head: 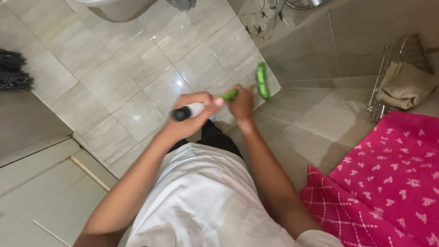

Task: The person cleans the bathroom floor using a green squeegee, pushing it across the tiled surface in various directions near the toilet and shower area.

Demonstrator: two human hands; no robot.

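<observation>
Long-handled floor brush, green plastic head [262, 81], white-and-black handle: left hand [194, 112] clamped near handle end, right hand [241, 103] clamped lower for leverage, head pressed against glossy beige tiled floor [137, 68].

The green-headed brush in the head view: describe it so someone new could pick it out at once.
Start from the pale tiled floor and follow both arms to where the hands meet near the wall corner. The left hand and right hand grip one long-handled brush. It alone has a bright green head, a white shaft and a black end cap.
</observation>
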